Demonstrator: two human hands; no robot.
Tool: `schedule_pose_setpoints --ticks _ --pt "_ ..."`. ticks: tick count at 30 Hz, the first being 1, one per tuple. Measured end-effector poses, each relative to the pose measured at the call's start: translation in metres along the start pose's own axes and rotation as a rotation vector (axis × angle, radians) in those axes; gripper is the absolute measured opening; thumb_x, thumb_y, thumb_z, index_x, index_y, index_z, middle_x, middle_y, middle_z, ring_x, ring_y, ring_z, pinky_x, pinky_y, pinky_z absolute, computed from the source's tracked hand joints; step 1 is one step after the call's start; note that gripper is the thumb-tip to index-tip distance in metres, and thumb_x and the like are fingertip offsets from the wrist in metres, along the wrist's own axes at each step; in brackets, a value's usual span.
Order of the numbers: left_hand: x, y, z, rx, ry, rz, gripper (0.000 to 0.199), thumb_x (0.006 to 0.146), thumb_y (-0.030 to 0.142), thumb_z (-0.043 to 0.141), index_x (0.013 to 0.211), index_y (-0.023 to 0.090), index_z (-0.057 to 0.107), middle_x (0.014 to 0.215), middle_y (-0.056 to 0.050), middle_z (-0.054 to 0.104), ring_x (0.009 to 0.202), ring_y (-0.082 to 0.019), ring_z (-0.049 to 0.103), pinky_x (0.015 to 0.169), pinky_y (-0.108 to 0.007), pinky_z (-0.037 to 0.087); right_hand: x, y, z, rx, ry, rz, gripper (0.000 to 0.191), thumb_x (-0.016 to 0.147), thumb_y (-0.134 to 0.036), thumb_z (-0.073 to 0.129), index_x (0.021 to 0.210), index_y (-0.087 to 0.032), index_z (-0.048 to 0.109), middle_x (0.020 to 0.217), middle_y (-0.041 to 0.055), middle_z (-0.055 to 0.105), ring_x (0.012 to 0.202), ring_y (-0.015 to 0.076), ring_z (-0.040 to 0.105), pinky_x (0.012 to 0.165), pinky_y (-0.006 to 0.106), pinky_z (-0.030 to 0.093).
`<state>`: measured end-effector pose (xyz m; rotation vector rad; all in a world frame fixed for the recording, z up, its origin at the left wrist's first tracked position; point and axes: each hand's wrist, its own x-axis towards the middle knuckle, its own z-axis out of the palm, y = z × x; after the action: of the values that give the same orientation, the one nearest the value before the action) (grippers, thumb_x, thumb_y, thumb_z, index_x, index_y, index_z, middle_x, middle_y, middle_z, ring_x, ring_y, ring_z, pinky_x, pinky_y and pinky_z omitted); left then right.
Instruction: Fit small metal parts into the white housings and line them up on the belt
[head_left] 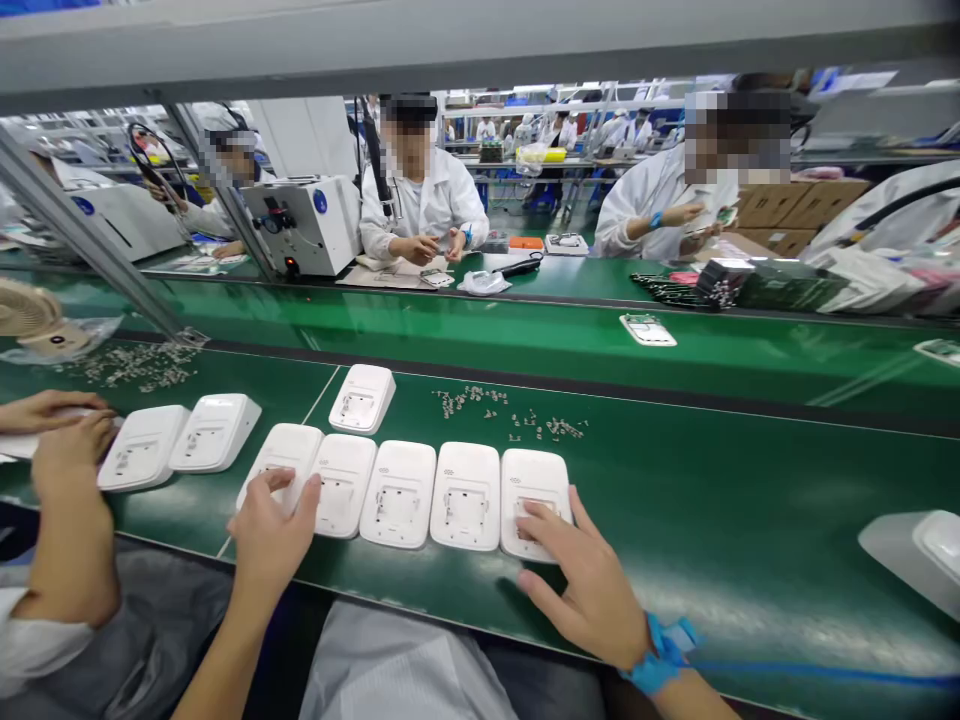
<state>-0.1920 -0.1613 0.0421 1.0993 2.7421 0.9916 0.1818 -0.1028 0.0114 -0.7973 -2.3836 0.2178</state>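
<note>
Several white plastic housings stand in a row on the green bench, each with a recessed rectangular compartment. My left hand (271,535) rests on the leftmost housing (296,440) of the row, fingers bent and thumb apart, the thumb tip at the neighbouring housing (346,470). Over the rightmost housing (536,470) lies my right hand (577,585), fingers spread, with fingertips at its compartment and one finger along its right edge. A blue wrist strap (660,655) circles the right wrist. Between the hands sit two more housings, a middle one (399,480) and another (466,480).
Behind the row are one more housing (361,395) and scattered small metal parts (487,400). At left, a co-worker's hands (71,430) work beside two housings. A green conveyor (465,325) carries a white panel (649,330). Another white object (911,555) lies far right.
</note>
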Motion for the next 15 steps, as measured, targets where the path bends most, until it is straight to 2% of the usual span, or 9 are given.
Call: schedule_pose_setpoints --ticks 6,10,11,13,14,15 --pt "0.025 -0.008 -0.002 0.052 0.016 -0.073 0.046 0.081 0.057 0.049 0.108 0.02 0.049 0.119 -0.011 0.064 0.116 -0.033 0.058 0.112 -0.053 0.031 0.022 -0.023 0.017 0.039 -0.037 0.023 0.041 0.093 -0.04 0.057 0.124 -0.014 0.055 0.117 0.0151 0.069 0.121 0.0333 0.059 0.118 0.068 0.015" --pt "0.037 -0.014 -0.004 0.031 0.029 -0.117 0.045 0.083 0.056 0.048 0.108 0.019 0.049 0.117 -0.012 0.062 0.113 -0.032 0.056 0.111 -0.055 0.03 0.034 -0.033 0.026 0.043 -0.036 -0.036 0.035 0.095 -0.036 0.055 0.123 -0.015 0.056 0.115 0.013 0.07 0.122 0.0329 0.059 0.117 0.07 0.016" --pt "0.035 -0.012 -0.003 0.03 0.085 -0.115 0.048 0.082 0.057 0.049 0.11 0.018 0.049 0.118 -0.013 0.06 0.115 -0.033 0.054 0.111 -0.056 0.029 0.036 -0.03 0.024 0.037 -0.041 -0.085 0.032 0.096 -0.034 0.055 0.122 -0.015 0.056 0.116 0.012 0.07 0.124 0.0325 0.057 0.117 0.069 0.017" --pt "0.022 0.0 0.004 0.012 0.296 -0.013 0.056 0.081 0.058 0.053 0.116 0.015 0.047 0.128 -0.019 0.05 0.125 -0.036 0.045 0.109 -0.058 0.03 0.033 -0.013 0.012 0.003 -0.03 -0.206 0.029 0.095 -0.03 0.056 0.122 -0.017 0.057 0.12 0.0106 0.068 0.13 0.0315 0.053 0.117 0.065 0.022" --pt "0.008 0.011 0.011 -0.015 0.439 0.1 0.062 0.079 0.057 0.057 0.121 0.013 0.046 0.134 -0.021 0.042 0.13 -0.037 0.038 0.108 -0.057 0.031 0.028 0.002 0.002 -0.031 0.002 -0.243 0.029 0.094 -0.027 0.056 0.122 -0.018 0.057 0.123 0.0101 0.068 0.131 0.0305 0.052 0.117 0.062 0.027" --pt "-0.01 0.025 0.019 -0.079 0.518 0.279 0.064 0.077 0.054 0.061 0.123 0.012 0.045 0.137 -0.023 0.035 0.132 -0.037 0.034 0.107 -0.055 0.034 0.019 0.021 -0.011 -0.085 0.055 -0.245 0.029 0.094 -0.025 0.057 0.122 -0.019 0.058 0.125 0.0101 0.067 0.13 0.0296 0.053 0.115 0.057 0.033"
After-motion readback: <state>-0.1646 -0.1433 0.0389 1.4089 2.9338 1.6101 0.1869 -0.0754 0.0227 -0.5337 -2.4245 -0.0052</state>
